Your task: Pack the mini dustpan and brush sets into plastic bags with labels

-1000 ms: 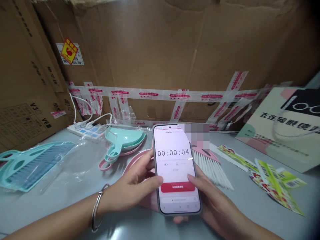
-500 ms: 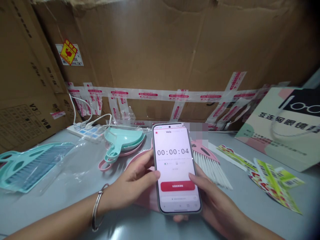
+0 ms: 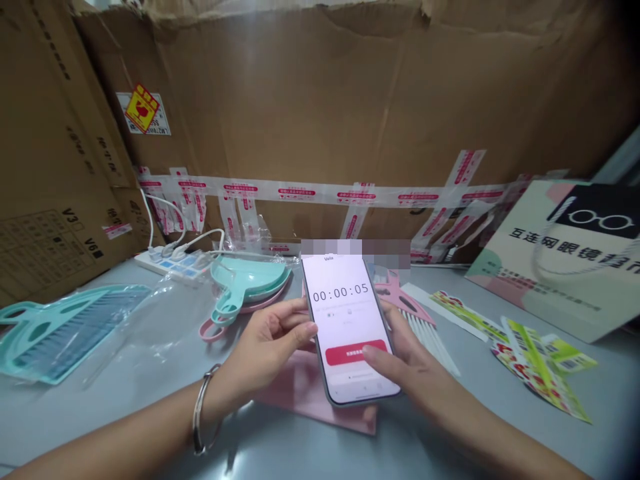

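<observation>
A phone [image 3: 340, 313] is held upright between both hands, its screen facing me with a timer at 00:00:05 and a red button. My left hand [image 3: 280, 333] grips its left edge, thumb on the rim and fingers behind. My right hand [image 3: 410, 353] holds the right edge, with the thumb over the red button. Behind and below the phone lies a pink dustpan [image 3: 320, 400], partly hidden. To the phone's right is a pink brush [image 3: 407, 300] with white bristles, its lower part close behind my right hand.
Turquoise dustpans [image 3: 257, 277] are stacked on a pink one. At left lies a bagged turquoise dustpan and brush set [image 3: 75, 327]. A power strip [image 3: 173, 263] with white cables stands behind. Colourful cardboard labels [image 3: 540, 360] and a paper bag [image 3: 560, 260] are at right. Large cartons [image 3: 280, 100] close off the back.
The phone has shifted slightly up and left and leans back more. My right thumb has moved from the screen's right edge onto the red button. The timer went from 4 to 5.
</observation>
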A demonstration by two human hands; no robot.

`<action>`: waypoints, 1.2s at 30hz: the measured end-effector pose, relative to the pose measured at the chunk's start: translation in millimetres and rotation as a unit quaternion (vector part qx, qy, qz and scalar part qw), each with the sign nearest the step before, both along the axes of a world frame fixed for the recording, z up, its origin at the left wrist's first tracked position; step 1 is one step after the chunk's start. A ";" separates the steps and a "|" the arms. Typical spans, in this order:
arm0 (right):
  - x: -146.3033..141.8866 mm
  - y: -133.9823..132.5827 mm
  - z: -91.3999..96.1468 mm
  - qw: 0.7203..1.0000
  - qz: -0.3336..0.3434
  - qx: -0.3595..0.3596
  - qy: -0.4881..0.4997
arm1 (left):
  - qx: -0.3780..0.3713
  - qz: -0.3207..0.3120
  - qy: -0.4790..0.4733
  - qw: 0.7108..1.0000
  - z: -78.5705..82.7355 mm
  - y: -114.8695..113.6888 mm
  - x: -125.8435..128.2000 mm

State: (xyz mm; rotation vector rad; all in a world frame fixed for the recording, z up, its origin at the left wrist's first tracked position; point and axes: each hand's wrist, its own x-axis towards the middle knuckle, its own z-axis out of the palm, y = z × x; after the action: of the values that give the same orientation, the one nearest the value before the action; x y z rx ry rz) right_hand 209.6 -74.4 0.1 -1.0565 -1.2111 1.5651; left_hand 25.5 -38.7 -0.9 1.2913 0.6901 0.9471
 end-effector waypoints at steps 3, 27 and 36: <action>4.7 5.8 4.6 0.998 -0.031 0.037 -0.034 | -0.016 0.006 0.002 1.000 1.1 -0.9 -0.3; 170.7 128.1 14.4 0.924 -0.376 0.070 0.031 | 0.015 0.127 0.054 0.990 2.1 7.3 -6.7; 205.0 157.5 -16.8 0.898 -0.396 0.172 -0.087 | 0.040 0.092 0.076 0.992 2.1 9.1 -7.1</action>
State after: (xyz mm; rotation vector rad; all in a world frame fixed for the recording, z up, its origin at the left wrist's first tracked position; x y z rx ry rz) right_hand 414.6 83.2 -16.7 -1.2483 -0.9352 0.6132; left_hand 18.4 -29.6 1.2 1.3992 0.9088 1.0414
